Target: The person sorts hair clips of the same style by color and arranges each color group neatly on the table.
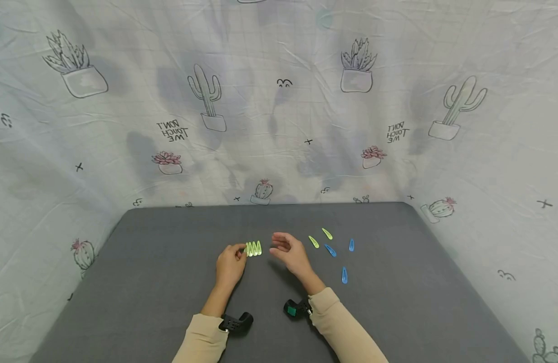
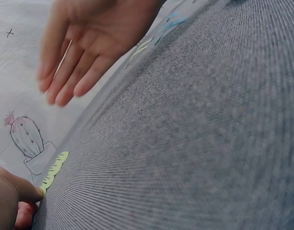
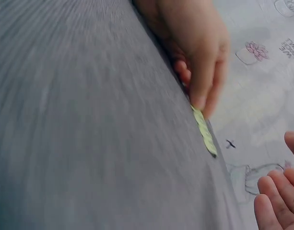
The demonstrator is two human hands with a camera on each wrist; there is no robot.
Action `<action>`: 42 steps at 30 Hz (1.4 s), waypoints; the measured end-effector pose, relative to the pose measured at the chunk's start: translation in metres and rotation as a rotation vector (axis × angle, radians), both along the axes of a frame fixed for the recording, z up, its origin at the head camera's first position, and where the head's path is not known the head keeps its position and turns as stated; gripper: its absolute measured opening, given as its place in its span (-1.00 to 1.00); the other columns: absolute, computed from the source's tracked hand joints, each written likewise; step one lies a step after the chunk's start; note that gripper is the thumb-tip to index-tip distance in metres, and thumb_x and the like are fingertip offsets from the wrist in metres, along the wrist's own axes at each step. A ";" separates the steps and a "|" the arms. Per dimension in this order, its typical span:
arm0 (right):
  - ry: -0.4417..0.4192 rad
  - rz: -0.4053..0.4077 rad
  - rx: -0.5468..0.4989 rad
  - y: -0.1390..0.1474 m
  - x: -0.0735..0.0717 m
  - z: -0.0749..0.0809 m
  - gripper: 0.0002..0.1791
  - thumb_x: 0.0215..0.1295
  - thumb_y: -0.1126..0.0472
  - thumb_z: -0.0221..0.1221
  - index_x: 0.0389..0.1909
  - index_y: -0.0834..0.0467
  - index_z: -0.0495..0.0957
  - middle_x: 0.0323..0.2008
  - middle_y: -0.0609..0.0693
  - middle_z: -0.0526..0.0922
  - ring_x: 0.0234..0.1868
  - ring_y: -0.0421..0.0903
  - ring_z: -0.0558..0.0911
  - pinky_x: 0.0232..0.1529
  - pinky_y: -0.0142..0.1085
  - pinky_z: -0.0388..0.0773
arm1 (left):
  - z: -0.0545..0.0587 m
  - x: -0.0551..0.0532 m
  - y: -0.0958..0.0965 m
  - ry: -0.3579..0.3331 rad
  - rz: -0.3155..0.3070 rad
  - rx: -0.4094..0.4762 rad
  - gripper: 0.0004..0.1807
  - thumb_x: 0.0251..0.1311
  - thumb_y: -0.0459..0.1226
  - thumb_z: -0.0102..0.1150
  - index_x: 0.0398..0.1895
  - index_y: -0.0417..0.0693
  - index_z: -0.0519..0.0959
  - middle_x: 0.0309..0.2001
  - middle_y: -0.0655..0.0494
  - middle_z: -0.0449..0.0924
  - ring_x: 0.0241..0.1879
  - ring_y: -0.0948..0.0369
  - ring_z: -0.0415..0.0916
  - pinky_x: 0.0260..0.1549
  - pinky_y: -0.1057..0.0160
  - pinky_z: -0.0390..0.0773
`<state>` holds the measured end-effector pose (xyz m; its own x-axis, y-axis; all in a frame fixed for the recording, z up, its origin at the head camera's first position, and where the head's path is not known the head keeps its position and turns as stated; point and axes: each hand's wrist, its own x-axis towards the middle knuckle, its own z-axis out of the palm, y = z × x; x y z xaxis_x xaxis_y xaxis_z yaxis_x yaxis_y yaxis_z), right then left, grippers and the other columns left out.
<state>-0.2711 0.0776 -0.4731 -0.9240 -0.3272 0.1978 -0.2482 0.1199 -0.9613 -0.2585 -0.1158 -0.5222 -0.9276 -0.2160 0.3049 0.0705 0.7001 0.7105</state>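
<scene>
Several yellow-green snap hair clips [image 1: 254, 248] lie side by side in a tight row on the grey table. My left hand [image 1: 230, 265] is at the row's left end, thumb and fingertips pinching the leftmost clip, which they partly cover. In the right wrist view, the fingertips of that left hand [image 3: 197, 57] meet the end of the clip row [image 3: 204, 132]. Right of the row, my right hand [image 1: 291, 254] hovers over the table with fingers loosely extended and nothing held. Its palm and straight fingers show in the left wrist view.
Right of my right hand lie two loose yellow-green clips [image 1: 313, 242] and three blue clips [image 1: 344, 275], spread apart. The grey table [image 1: 161, 282] meets a cactus-print cloth [image 1: 279, 111] at its back and sides. Each wrist carries a black camera mount [image 1: 237, 323].
</scene>
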 end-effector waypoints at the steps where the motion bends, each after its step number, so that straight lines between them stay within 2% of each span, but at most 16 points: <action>1: -0.002 0.004 0.000 0.004 -0.001 0.000 -0.49 0.22 0.41 0.18 0.18 0.48 0.33 0.12 0.48 0.43 0.16 0.32 0.46 0.16 0.03 0.38 | 0.001 0.000 0.000 0.002 0.000 0.002 -0.80 0.08 -0.39 0.23 -0.20 -0.22 0.67 -0.55 0.09 0.45 -0.60 0.26 0.29 -0.52 0.22 0.33; 14: -0.044 -0.061 0.016 0.056 -0.003 0.005 -0.47 0.23 0.40 0.18 0.20 0.45 0.32 0.17 0.45 0.39 0.21 0.29 0.42 0.22 -0.02 0.35 | 0.000 0.001 -0.002 -0.001 0.006 -0.017 -0.80 0.06 -0.40 0.24 -0.21 -0.22 0.67 -0.55 0.08 0.45 -0.59 0.24 0.32 -0.50 0.18 0.35; 26: -0.029 -0.124 0.061 0.090 -0.012 0.001 -0.50 0.22 0.44 0.17 0.18 0.50 0.33 0.14 0.44 0.42 0.19 0.31 0.43 0.19 -0.06 0.37 | 0.003 0.001 -0.001 -0.003 -0.001 -0.011 -0.80 0.08 -0.39 0.24 -0.20 -0.21 0.67 -0.54 0.08 0.46 -0.58 0.24 0.34 -0.50 0.18 0.36; 33: -0.027 -0.102 0.133 0.108 -0.037 -0.026 -0.48 0.22 0.40 0.19 0.19 0.48 0.33 0.13 0.41 0.45 0.17 0.28 0.46 0.07 -0.30 0.50 | 0.002 0.000 0.000 0.004 0.000 -0.010 -0.80 0.07 -0.40 0.24 -0.20 -0.22 0.67 -0.55 0.07 0.46 -0.58 0.24 0.34 -0.50 0.19 0.36; 39: -0.072 -0.077 0.180 0.115 -0.044 -0.027 -0.51 0.22 0.42 0.17 0.18 0.44 0.37 0.09 0.40 0.50 0.12 0.28 0.50 -0.02 -0.23 0.54 | 0.000 0.001 0.000 -0.006 0.001 -0.011 -0.79 0.07 -0.40 0.25 -0.19 -0.22 0.67 -0.54 0.07 0.46 -0.58 0.24 0.33 -0.51 0.20 0.35; 42: -0.093 -0.074 0.221 0.117 -0.048 -0.028 -0.53 0.24 0.40 0.17 0.18 0.40 0.39 0.08 0.36 0.51 0.11 0.24 0.51 0.00 -0.15 0.53 | 0.000 0.002 0.000 -0.005 -0.001 -0.009 -0.79 0.07 -0.40 0.24 -0.19 -0.22 0.67 -0.54 0.07 0.45 -0.59 0.24 0.33 -0.51 0.20 0.35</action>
<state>-0.3188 0.1943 -0.5016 -0.9579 -0.2841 0.0413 -0.1423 0.3446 -0.9279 -0.2566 -0.1155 -0.5227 -0.9293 -0.2121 0.3023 0.0680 0.7062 0.7048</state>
